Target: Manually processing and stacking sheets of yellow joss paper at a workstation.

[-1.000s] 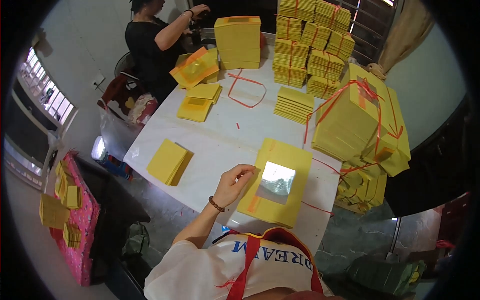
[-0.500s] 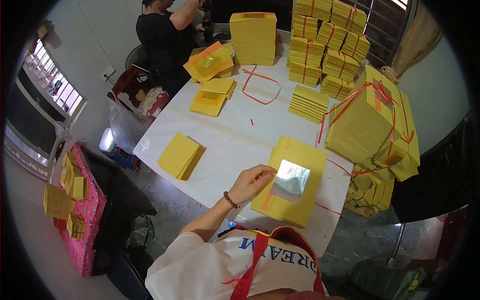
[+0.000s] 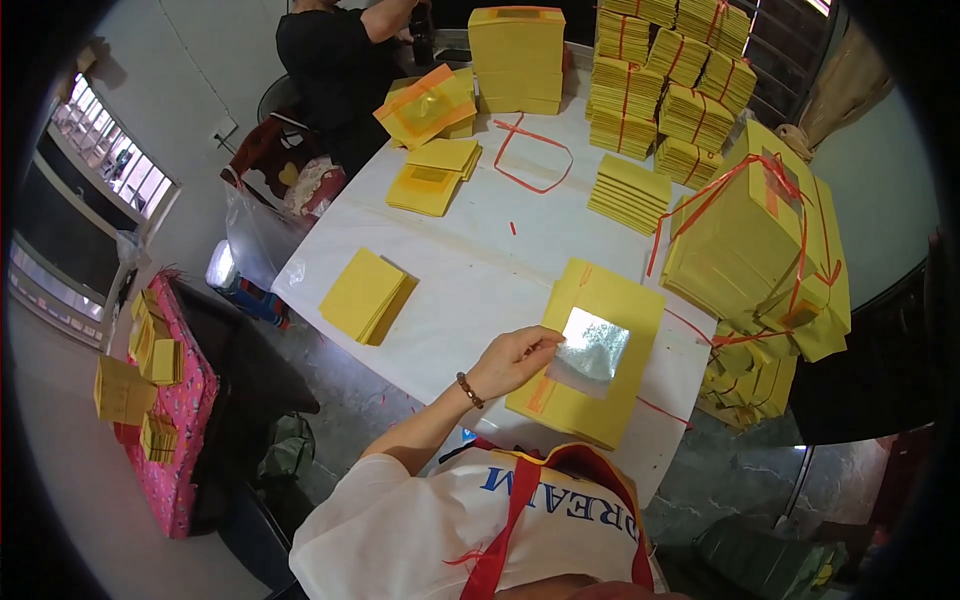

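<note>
at the near right of the white table [image 3: 470, 290], as the head camera sees it, a stack of yellow paper [image 3: 612, 295] lies flat and a little turned, with a shiny silver square [image 3: 592, 352] on its top face, beside faint orange marks. the left hand [image 3: 515, 362] comes over the left side of this stack, its fingers curled and drawn close to the thumb, so it is only slightly open. its fingertips reach the left edge of the silver square; whether they pinch it or only rest there cannot be told. a brown bead bracelet [image 3: 470, 390] circles the wrist. the right hand is out of view, so its state cannot be told.

to the left on the table sits a small pile of yellow paper [image 3: 365, 293]. farther off are a folded yellow pile [image 3: 425, 188], a loop of red ribbon [image 3: 520, 183] and a slanting row of yellow packets [image 3: 628, 200]. on the right stands a big yellow block [image 3: 720, 245] tied with red ribbon, and at the far right rise tied bundles [image 3: 625, 90]. a person in black [image 3: 330, 60] is at the far left, beyond the table. near left, yellow packs lie on a pink cloth [image 3: 195, 420].
</note>
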The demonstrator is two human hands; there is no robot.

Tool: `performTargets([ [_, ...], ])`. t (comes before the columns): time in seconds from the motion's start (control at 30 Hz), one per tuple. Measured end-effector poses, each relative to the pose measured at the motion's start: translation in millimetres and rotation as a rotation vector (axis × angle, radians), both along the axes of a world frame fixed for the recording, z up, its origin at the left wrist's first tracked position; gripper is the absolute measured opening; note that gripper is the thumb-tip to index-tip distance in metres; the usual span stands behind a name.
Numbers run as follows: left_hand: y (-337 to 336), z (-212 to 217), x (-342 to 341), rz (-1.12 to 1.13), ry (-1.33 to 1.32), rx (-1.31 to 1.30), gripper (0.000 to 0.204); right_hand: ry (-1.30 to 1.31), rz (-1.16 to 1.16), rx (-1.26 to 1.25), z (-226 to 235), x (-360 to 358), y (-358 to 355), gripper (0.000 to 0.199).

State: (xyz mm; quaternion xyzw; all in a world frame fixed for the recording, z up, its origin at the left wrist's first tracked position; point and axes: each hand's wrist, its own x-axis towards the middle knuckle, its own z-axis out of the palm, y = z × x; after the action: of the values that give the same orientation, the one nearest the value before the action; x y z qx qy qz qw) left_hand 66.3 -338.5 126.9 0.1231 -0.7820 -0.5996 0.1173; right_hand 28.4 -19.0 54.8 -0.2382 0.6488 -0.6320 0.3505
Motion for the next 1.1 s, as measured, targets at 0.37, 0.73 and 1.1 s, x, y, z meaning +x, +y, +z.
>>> performTargets([
  [0.37,0.2,0.3,12.1,0.206,0.118,0.075,0.021,0.219,-0.476,-0.133,42.9,-65.0,-47.1,0.010],
  [0.73,-7.7,-7.4,38.8,0.183,0.092,0.104,0.022,0.344,-0.366,-0.310,68.3,-71.3,-87.8,0.013],
  [1.1,-21.4,2.0,36.9,0.068,0.024,0.032,0.024,0.360,-0.310,-0.222,64.9,-62.0,-105.9,0.014],
])
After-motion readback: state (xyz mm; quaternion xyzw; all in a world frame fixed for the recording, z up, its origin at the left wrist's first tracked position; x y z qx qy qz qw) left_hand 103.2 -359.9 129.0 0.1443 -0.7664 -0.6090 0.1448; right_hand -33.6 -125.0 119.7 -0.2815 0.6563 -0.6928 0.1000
